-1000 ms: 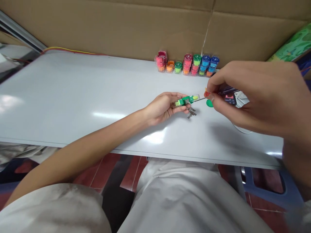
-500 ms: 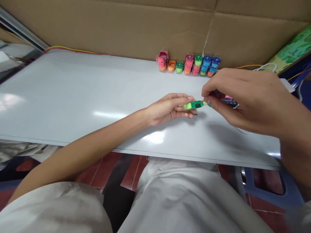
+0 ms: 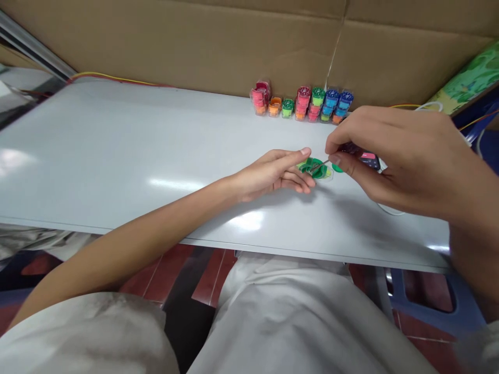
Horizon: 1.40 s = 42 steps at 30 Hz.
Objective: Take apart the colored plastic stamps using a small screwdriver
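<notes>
My left hand (image 3: 278, 175) is around a small green and clear plastic piece (image 3: 319, 170) with a round hollow, its thumb above and fingertips below. The exact contact of these fingers is partly hidden. From the right, my right hand (image 3: 390, 156) pinches a thin metal tool (image 3: 322, 165) between thumb and forefinger. The tool's end reaches into the green piece. A round green part (image 3: 337, 168) shows just below the right fingertips. Behind the right hand is a dark dotted object with a pink patch (image 3: 369, 157), mostly covered.
Along the back of the white table (image 3: 117, 156) stand short stacks of colourful plastic pieces (image 3: 304, 104), in red, orange, green and blue. A cardboard wall (image 3: 195, 47) rises behind them. A white cable (image 3: 390, 210) lies at the right, under the right hand.
The green piece has turned from edge-on so its round hollow faces up. The thin metal tool now shows at my right fingertips. Both hands have barely moved.
</notes>
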Available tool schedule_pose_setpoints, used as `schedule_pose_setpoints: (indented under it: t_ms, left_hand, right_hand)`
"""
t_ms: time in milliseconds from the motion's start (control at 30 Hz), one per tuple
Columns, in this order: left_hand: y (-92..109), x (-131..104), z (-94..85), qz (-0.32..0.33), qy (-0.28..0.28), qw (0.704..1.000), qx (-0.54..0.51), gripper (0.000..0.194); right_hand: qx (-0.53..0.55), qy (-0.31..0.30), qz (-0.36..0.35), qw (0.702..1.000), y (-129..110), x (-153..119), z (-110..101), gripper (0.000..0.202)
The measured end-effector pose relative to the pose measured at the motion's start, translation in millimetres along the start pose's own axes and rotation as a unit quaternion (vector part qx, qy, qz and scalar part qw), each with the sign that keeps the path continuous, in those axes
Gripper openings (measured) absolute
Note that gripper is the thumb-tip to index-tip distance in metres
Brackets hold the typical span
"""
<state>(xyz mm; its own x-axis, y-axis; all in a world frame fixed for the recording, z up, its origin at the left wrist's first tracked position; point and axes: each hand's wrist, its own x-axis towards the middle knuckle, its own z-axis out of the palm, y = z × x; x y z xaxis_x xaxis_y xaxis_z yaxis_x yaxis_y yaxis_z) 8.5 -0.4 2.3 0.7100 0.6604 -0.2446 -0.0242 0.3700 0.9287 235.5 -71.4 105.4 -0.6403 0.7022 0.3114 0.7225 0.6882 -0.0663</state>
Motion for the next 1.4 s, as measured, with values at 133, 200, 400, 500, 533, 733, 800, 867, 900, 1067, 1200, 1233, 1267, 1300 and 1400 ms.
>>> schedule_pose_setpoints:
  t_ms: [133, 200, 400, 500, 533, 733, 800, 867, 900, 1067, 1200, 1233, 1267, 1300, 1400]
  left_hand:
    - [-1.3, 0.3, 0.9, 0.010, 0.016, 1.000, 0.010, 0.062]
    - [-2.4, 1.2, 0.6, 0.011, 0.024, 1.000, 0.017, 0.066]
    - [-10.0, 4.0, -3.8, 0.022, 0.054, 0.997, 0.042, 0.073]
    - [-11.8, 4.6, -5.1, 0.030, 0.071, 0.996, 0.041, 0.072]
    - [-11.3, 4.6, -5.2, 0.031, 0.080, 0.996, 0.036, 0.071]
    - [-2.4, 3.3, -4.5, 0.041, 0.113, 0.992, -0.039, 0.045]
    - [0.2, 2.9, -4.6, 0.035, 0.110, 0.991, -0.060, 0.032]
    - [1.8, 2.8, -4.8, 0.031, 0.112, 0.991, -0.071, 0.025]
    - [2.3, 2.8, -4.8, 0.031, 0.114, 0.990, -0.075, 0.023]
    - [5.7, 2.1, -4.1, 0.035, 0.104, 0.988, -0.104, 0.021]
    - [11.3, 0.2, -1.5, 0.022, 0.079, 0.986, -0.142, 0.020]
    - [12.3, -0.4, -1.0, 0.020, 0.074, 0.986, -0.149, 0.022]
    - [12.8, -0.9, -0.7, 0.020, 0.072, 0.986, -0.152, 0.023]
    - [12.8, -1.3, -0.8, 0.024, 0.071, 0.986, -0.152, 0.023]
    - [9.6, -1.6, -2.5, 0.052, 0.073, 0.987, -0.137, 0.017]
  right_hand:
    - [0.000, 0.017, -0.025, 1.000, 1.5, 1.5, 3.4, 0.022]
    - [-0.001, 0.017, -0.025, 1.000, 1.6, 2.3, 5.8, 0.022]
    - [-0.001, 0.003, -0.014, 1.000, 2.1, 4.0, 11.3, 0.025]
    - [0.002, 0.012, -0.022, 1.000, 2.8, 3.6, 8.8, 0.024]
    - [0.003, 0.018, -0.022, 1.000, 2.7, 3.0, 6.9, 0.022]
    - [-0.030, 0.051, 0.000, 0.998, -2.2, -2.9, -3.5, 0.018]
    - [-0.032, 0.046, 0.004, 0.998, -2.3, -3.6, -2.9, 0.018]
    - [-0.032, 0.050, -0.001, 0.998, -1.0, -3.2, -0.9, 0.018]
    - [-0.034, 0.053, -0.003, 0.998, -0.1, -2.9, 0.1, 0.018]
    - [-0.052, 0.057, 0.019, 0.997, 2.1, -2.7, 0.7, 0.018]
    - [-0.064, 0.050, 0.027, 0.996, 3.9, -4.5, 1.2, 0.023]
    - [-0.066, 0.051, 0.022, 0.996, 5.2, -5.0, 2.4, 0.025]
    - [-0.064, 0.055, 0.015, 0.996, 6.6, -5.6, 3.8, 0.025]
    - [-0.058, 0.059, 0.007, 0.997, 7.9, -6.0, 5.4, 0.026]
    - [-0.039, 0.043, 0.001, 0.998, 9.2, -6.5, 9.3, 0.029]
